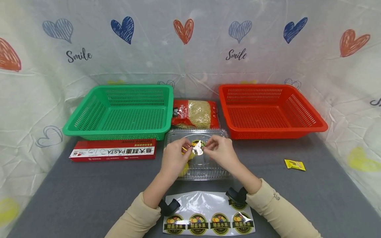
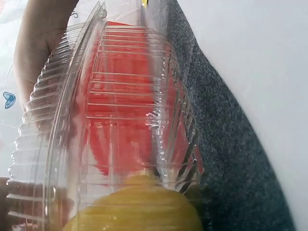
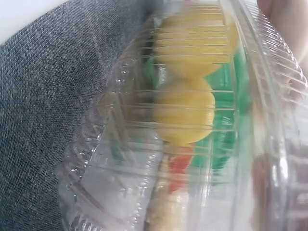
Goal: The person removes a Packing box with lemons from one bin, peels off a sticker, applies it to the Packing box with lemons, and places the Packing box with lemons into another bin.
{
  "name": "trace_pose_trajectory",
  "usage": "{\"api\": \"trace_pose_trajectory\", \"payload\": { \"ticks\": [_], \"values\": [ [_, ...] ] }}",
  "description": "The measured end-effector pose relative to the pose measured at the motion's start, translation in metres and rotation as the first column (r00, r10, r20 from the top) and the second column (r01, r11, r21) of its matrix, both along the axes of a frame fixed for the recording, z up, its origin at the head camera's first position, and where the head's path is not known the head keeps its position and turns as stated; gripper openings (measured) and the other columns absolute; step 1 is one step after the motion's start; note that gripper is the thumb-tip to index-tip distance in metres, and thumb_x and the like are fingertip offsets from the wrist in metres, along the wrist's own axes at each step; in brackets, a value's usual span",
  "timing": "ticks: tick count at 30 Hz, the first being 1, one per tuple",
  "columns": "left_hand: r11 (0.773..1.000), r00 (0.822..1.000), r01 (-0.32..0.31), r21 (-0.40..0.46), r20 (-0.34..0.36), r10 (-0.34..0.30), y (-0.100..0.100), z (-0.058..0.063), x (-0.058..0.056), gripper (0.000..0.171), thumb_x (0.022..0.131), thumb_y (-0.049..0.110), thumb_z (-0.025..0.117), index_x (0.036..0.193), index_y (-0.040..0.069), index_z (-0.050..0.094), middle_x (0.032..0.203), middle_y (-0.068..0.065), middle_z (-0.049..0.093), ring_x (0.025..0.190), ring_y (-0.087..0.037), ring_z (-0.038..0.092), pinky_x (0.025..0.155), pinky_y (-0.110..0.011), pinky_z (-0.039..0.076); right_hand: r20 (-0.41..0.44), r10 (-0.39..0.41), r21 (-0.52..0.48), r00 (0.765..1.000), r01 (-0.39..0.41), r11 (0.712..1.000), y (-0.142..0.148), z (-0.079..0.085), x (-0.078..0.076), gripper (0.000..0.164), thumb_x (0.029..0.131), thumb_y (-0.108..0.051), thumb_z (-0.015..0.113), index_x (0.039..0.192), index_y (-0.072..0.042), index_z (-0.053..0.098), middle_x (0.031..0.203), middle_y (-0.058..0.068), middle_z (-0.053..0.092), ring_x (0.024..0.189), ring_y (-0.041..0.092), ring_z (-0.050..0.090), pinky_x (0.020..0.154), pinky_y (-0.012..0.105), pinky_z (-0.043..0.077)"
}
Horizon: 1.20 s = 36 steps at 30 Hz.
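Between the two hands is a small round sticker (image 1: 197, 148), shiny where it catches the light. The left hand (image 1: 176, 157) pinches its left edge with thumb and fingertips, while the right hand (image 1: 223, 153) pinches the right edge. Beneath them stands a clear plastic clamshell box (image 1: 205, 173) with its lid down. Yellow fruit (image 1: 184, 169) shows inside the box's left part. From the left wrist, one fruit (image 2: 139, 211) appears through the ribbed wall; in the right wrist view two fruits (image 3: 185, 113) are visible. Whether the sticker touches the lid, I cannot tell.
A sheet of round stickers (image 1: 196, 205) lies in front, below the forearms. Behind are a green basket (image 1: 119, 135), a red basket (image 1: 276, 134) and a noodle bag (image 1: 196, 114). A pasta box (image 1: 113, 150) lies left, a small yellow packet (image 1: 295, 165) right.
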<state>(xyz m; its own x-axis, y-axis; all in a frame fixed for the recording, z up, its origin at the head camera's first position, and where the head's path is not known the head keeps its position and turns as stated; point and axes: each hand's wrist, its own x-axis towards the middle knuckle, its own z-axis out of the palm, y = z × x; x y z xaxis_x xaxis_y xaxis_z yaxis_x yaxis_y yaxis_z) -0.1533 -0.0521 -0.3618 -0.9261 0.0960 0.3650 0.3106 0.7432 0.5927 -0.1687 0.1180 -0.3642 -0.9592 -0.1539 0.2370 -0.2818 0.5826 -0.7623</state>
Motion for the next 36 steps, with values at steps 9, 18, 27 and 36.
{"api": "trace_pose_trajectory", "payload": {
  "ticks": [9, 18, 27, 36],
  "values": [
    [0.998, 0.999, -0.026, -0.055, -0.024, 0.025, 0.0017, -0.0025, -0.0007, 0.007, 0.077, 0.012, 0.073, 0.082, 0.012, 0.068, 0.075, -0.001, 0.066, 0.067, -0.014, 0.061, 0.058, -0.03, 0.047, -0.046, -0.002, 0.045, 0.999, 0.004, 0.999, -0.0015, -0.0016, -0.0002, 0.005, 0.071, -0.004, 0.067, 0.069, -0.005, 0.062, 0.056, -0.001, 0.059, 0.041, 0.007, 0.051, 0.043, 0.023, 0.044],
    [0.998, 0.999, -0.023, -0.057, -0.046, 0.021, 0.0027, -0.0033, -0.0007, 0.009, 0.075, 0.009, 0.074, 0.081, 0.011, 0.067, 0.074, -0.001, 0.065, 0.063, -0.013, 0.06, 0.057, -0.03, 0.048, -0.063, -0.029, 0.071, 0.998, 0.033, 0.997, -0.0031, -0.0019, -0.0021, 0.004, 0.071, -0.003, 0.065, 0.068, -0.005, 0.064, 0.055, -0.001, 0.058, 0.039, 0.005, 0.05, 0.044, 0.022, 0.044],
    [0.992, 0.999, -0.035, -0.118, -0.011, 0.034, 0.0029, -0.0029, -0.0001, 0.009, 0.076, 0.013, 0.074, 0.082, 0.006, 0.072, 0.075, -0.003, 0.058, 0.063, -0.018, 0.058, 0.054, -0.03, 0.047, -0.11, -0.002, 0.155, 0.994, 0.019, 0.988, -0.0053, -0.0029, -0.0036, 0.007, 0.07, -0.004, 0.069, 0.074, -0.007, 0.066, 0.053, -0.004, 0.052, 0.044, 0.006, 0.043, 0.043, 0.021, 0.036],
    [0.993, 1.0, -0.02, -0.12, 0.016, 0.022, 0.0023, -0.0013, -0.0009, 0.008, 0.076, 0.011, 0.074, 0.08, 0.004, 0.073, 0.073, -0.004, 0.056, 0.061, -0.016, 0.054, 0.053, -0.028, 0.046, -0.039, 0.033, 0.139, 0.999, -0.028, 0.99, -0.0025, -0.0002, -0.0036, 0.006, 0.072, -0.005, 0.071, 0.072, -0.006, 0.066, 0.053, -0.003, 0.054, 0.041, 0.006, 0.046, 0.04, 0.02, 0.039]
  ]
}}
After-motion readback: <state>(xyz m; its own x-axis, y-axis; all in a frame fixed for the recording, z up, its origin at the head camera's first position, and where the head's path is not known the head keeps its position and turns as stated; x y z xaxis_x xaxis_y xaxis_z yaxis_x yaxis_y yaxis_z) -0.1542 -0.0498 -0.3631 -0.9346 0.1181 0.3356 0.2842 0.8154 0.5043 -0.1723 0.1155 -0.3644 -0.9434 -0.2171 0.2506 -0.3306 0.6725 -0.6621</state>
